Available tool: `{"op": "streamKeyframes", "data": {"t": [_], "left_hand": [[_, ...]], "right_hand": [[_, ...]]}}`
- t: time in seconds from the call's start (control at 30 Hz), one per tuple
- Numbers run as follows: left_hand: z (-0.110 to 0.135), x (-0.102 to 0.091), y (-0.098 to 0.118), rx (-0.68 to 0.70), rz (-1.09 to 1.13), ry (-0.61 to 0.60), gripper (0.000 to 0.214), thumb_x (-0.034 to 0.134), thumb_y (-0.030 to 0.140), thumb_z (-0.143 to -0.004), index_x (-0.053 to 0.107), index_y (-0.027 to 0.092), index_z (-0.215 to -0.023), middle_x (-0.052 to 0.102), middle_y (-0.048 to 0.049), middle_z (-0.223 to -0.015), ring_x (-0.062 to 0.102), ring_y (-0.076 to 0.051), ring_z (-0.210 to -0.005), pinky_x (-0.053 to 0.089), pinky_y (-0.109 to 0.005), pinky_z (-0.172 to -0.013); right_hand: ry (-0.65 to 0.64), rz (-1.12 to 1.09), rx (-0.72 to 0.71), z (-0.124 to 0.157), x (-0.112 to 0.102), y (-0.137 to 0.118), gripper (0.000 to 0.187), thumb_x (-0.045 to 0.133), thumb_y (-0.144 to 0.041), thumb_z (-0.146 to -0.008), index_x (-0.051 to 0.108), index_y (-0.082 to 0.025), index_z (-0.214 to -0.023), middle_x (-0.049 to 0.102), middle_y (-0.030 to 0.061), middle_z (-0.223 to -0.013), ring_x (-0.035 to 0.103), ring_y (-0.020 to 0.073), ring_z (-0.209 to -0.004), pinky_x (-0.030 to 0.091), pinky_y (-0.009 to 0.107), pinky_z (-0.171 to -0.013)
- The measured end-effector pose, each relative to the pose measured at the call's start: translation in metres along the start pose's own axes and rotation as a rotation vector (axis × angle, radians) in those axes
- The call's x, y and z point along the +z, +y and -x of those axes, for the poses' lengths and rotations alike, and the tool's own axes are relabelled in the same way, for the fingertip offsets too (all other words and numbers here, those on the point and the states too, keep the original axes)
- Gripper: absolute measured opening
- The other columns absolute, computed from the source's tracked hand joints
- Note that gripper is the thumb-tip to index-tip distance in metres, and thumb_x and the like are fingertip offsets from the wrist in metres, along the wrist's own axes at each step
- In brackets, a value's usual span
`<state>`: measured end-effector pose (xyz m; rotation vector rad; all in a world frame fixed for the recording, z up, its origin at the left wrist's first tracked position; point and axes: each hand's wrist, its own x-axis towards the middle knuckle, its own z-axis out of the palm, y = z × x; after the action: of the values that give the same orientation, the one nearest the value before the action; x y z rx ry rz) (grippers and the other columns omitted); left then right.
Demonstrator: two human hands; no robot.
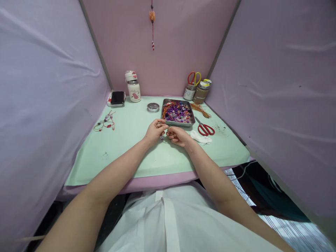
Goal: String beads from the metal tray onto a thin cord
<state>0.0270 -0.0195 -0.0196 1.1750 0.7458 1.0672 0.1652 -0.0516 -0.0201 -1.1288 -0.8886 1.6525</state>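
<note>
My left hand [155, 133] and my right hand [178, 135] meet over the table, just in front of the metal tray [179, 124]. Both have their fingertips pinched close together. Between and below them hangs a thin pale beaded string [162, 138] with small clear and purplish beads; its ends are hard to make out. Colourful beads [179, 112], mostly purple, fill the tray, along with some orange cord. A crumpled white cloth [201, 137] lies to the right of my right hand, with red-handled scissors [206, 130] just beyond it.
Finished-looking beaded cords [105, 121] lie at the left. Behind stand a phone-like black object [118, 97], a bottle [134, 91], a small round tin [153, 107], a jar holding scissors [189, 93] and a brown jar [201, 93]. A thread bundle [201, 110] lies right of the tray. Fabric walls enclose the table.
</note>
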Motion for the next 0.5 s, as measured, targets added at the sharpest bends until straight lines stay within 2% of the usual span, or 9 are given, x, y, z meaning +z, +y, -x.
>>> {"op": "streamKeyframes", "data": {"t": [0.07,0.23,0.37,0.5], "left_hand": [[0.0003,0.0001,0.0004,-0.019,0.013,-0.015,0.036,0.077,0.027,-0.064,0.052,0.019,-0.089,0.058,0.0045,-0.068,0.045,-0.004,-0.048,0.033,-0.018,-0.048],[-0.0013,-0.0008,-0.0014,-0.03,0.026,0.011,0.035,0.076,0.024,-0.065,0.051,0.018,-0.088,0.059,0.0036,-0.067,0.043,-0.004,-0.048,0.031,-0.018,-0.047],[-0.0027,-0.0025,-0.0047,-0.009,0.004,0.005,0.033,0.075,0.026,-0.067,0.051,0.018,-0.088,0.06,0.0028,-0.068,0.045,-0.004,-0.05,0.031,-0.018,-0.047],[-0.004,-0.0033,-0.0065,-0.005,-0.014,0.005,0.03,0.073,0.029,-0.07,0.051,0.019,-0.088,0.061,0.0012,-0.072,0.044,-0.004,-0.049,0.032,-0.018,-0.047]], "right_hand": [[0.03,0.028,-0.029,-0.0003,0.0008,0.001,0.016,0.061,-0.022,-0.058,0.049,-0.018,-0.066,0.052,-0.0021,-0.063,0.032,0.0032,-0.046,0.01,0.017,-0.037],[0.282,0.094,-0.248,-0.0014,0.0032,0.0028,0.017,0.062,-0.032,-0.066,0.053,-0.019,-0.072,0.055,-0.0022,-0.07,0.039,0.0052,-0.048,0.02,0.018,-0.038],[0.274,0.271,-0.447,-0.002,0.0027,0.005,0.025,0.066,-0.042,-0.069,0.056,-0.02,-0.073,0.053,-0.0034,-0.065,0.041,0.0075,-0.052,0.029,0.021,-0.044],[0.276,0.336,-0.513,-0.0046,-0.0001,0.0084,0.028,0.067,-0.045,-0.069,0.057,-0.02,-0.072,0.051,-0.0042,-0.06,0.04,0.0086,-0.052,0.032,0.022,-0.049]]}}
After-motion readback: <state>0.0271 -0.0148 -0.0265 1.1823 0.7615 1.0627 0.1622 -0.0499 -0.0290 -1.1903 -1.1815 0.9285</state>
